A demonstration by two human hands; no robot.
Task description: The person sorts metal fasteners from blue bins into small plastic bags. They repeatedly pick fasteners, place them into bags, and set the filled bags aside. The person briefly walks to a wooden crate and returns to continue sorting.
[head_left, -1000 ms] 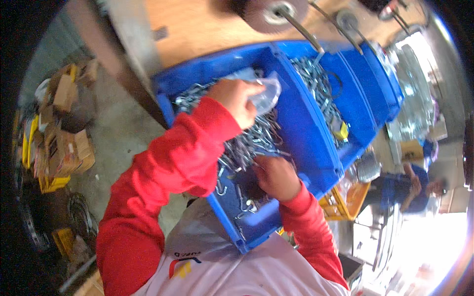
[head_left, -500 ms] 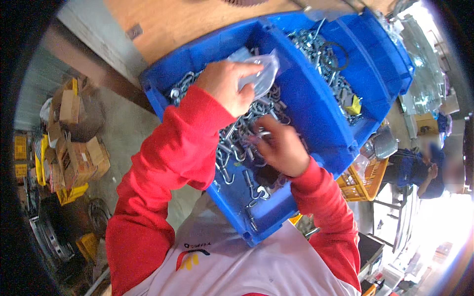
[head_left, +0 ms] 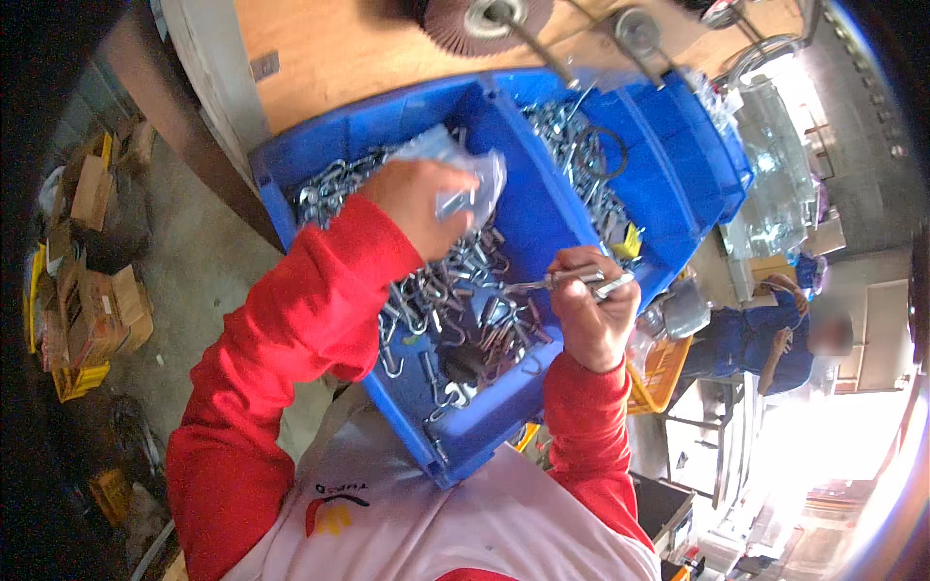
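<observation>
A clear plastic bag [head_left: 491, 187] is gripped in my left hand [head_left: 417, 201], above the pile in the near blue bin [head_left: 528, 179]. Loose metal hooks [head_left: 412, 305], silvery with bent ends, lie heaped in that bin, thinning toward its near end. My right hand [head_left: 593, 315] is raised over the bin's right wall, fingers closed around a few metal hooks [head_left: 581, 279] whose shanks stick out to the left and right. The bag's mouth is partly hidden by my left fingers.
A second blue bin [head_left: 668, 160] with metal pieces adjoins on the right. Behind, a wooden bench [head_left: 329, 58] carries a round abrasive flap wheel [head_left: 465, 24]. Cardboard boxes [head_left: 92, 300] are on the floor at left. An orange crate [head_left: 659, 378] and a person in blue [head_left: 741, 339] are at right.
My right hand has come up from the pile, moving right, and now shows hooks in its fingers. My left hand still holds the bag. The view has shifted, revealing more bench.
</observation>
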